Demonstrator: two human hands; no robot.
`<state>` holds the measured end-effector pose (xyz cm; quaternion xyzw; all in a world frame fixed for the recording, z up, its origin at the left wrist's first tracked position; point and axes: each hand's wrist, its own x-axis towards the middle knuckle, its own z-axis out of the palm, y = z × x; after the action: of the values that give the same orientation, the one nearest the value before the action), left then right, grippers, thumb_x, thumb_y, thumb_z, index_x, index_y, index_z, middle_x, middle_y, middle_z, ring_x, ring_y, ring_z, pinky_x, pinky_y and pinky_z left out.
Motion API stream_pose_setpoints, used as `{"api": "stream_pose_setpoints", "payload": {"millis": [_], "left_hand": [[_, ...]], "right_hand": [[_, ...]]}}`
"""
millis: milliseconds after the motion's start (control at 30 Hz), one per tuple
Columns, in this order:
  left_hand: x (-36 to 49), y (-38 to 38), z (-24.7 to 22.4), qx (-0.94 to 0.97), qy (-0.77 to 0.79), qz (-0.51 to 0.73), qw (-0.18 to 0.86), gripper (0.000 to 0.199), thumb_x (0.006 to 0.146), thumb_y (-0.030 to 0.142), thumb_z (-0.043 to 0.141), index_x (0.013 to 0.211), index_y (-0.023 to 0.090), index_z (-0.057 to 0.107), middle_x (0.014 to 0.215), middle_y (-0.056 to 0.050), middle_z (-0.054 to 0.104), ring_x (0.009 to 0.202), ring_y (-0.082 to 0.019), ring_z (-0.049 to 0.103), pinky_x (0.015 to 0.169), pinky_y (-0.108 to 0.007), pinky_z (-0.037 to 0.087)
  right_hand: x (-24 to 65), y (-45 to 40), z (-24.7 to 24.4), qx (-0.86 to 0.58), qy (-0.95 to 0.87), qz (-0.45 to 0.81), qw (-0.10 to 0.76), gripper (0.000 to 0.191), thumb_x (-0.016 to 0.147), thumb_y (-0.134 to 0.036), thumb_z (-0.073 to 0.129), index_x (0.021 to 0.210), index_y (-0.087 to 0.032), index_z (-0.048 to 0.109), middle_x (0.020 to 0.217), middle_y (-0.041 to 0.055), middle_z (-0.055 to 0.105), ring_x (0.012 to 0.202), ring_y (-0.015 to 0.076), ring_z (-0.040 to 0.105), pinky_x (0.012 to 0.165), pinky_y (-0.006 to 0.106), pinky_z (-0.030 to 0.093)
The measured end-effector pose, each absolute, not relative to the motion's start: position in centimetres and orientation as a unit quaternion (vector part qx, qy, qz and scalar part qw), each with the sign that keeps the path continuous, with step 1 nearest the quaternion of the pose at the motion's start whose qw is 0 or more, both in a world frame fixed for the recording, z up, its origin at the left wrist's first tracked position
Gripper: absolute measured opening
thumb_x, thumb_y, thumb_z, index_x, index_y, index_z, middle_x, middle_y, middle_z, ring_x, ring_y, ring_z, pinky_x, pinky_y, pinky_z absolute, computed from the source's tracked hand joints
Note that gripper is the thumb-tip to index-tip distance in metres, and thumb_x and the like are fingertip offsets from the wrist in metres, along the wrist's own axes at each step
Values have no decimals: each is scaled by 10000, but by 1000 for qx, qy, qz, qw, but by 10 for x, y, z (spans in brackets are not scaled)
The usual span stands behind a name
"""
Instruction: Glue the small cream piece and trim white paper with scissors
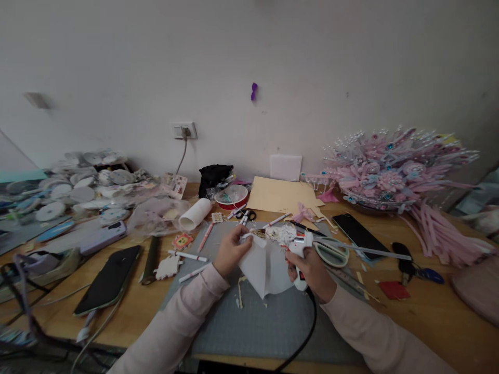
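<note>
The left hand (230, 251) pinched the upper edge of a folded white sheet (255, 266) between thumb and fingers, above the gray cutting mat (234, 332). The right hand (311, 272) had its grip closed around the handle of a white glue gun (302, 248), whose nozzle pointed toward the sheet. Toward the wall, a round red tub (237, 203) held clear plastic and small items too blurred to name, with a black bag (212, 179) just beside it. A translucent plastic bag (154, 217) lay farther left on the wooden desk (432, 322).
</note>
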<state>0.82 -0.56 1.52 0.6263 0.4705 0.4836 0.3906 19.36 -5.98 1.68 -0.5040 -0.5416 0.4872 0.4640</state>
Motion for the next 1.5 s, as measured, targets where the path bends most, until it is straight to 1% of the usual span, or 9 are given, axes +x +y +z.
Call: {"api": "stream_pose_setpoints", "payload": {"millis": [333,500,700,867,1167,1500], "left_hand": [[8,-6,15,627,471,481,393,124,627,272,578,642,179,497,584,28,475,554,-122,429,497,-199,341],[8,-6,13,638,471,479,377,119,640,282,565,656,183,501,588,28,478,569,-131,438,515,-207,342],[7,-4,13,653,472,473,357,111,633,276,557,634,180,502,595,24,486,594,-137,449,534,-212,349],[7,-4,13,669,478,461,332,109,659,286,517,665,179,493,620,19,496,615,-141,462,553,-220,365],[7,-4,13,691,482,446,302,103,666,282,491,670,179,487,645,9,518,651,-150,482,577,-232,375],[6,-3,11,712,488,427,269,112,680,290,479,678,179,499,655,-5,536,678,-168,490,602,-251,373]], "right_hand": [[194,-60,16,-515,-529,491,462,326,633,-448,524,434,-211,420,330,-37,449,319,102,445,367,223,344],[193,-59,14,-513,-525,492,468,321,624,-444,528,432,-209,421,325,-44,438,309,97,433,352,218,312],[193,-59,16,-520,-530,488,460,320,630,-431,515,418,-215,412,314,-38,434,305,101,424,361,227,327],[194,-59,15,-525,-542,479,448,336,639,-441,506,411,-215,407,317,-25,446,314,102,427,368,226,317],[193,-59,14,-531,-533,478,453,305,623,-427,507,421,-216,420,321,-31,447,312,104,434,364,227,324],[194,-58,14,-528,-541,474,452,309,628,-402,512,405,-220,402,319,-29,448,317,103,436,371,223,339]]}}
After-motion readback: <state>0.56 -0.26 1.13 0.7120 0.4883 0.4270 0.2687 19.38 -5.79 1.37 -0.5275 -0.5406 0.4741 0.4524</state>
